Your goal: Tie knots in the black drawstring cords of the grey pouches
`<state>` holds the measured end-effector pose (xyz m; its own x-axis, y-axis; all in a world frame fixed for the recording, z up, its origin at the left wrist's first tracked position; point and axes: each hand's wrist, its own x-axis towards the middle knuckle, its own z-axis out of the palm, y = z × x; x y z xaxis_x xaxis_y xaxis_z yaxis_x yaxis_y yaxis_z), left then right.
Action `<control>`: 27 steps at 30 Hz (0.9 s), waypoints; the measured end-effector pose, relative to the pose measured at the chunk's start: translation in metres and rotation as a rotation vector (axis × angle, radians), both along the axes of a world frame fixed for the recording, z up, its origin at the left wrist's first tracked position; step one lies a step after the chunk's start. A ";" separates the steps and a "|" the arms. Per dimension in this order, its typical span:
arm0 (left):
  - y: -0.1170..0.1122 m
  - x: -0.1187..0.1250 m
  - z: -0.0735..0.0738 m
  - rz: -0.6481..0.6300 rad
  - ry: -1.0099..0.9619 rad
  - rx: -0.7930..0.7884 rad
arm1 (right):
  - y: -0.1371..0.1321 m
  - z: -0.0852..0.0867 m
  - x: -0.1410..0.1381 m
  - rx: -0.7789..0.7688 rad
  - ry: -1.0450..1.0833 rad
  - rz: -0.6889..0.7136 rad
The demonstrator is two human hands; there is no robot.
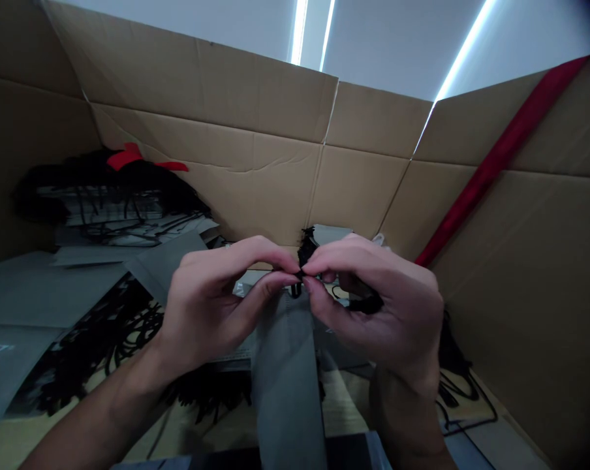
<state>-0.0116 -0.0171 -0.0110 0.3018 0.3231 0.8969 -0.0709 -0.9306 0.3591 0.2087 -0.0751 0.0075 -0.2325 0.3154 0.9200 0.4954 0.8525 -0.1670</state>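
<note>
- Head view: our left hand [209, 307] and right hand [376, 307] pinch a black cord [301, 258] almost closed, equally near
- A grey paper bag [285, 385] lies below, long axis running toward us

a big cardboard box [256, 176] carries the things. on its bottom [197, 434] lie flat grey paper bags [40, 294] with many black cord handles [104, 346], and one red ribbon [126, 156] sits on the left pile.
</note>
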 end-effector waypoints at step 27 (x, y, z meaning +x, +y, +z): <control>-0.020 -0.012 0.010 0.264 0.064 0.237 | -0.011 0.005 -0.013 -0.178 0.225 -0.040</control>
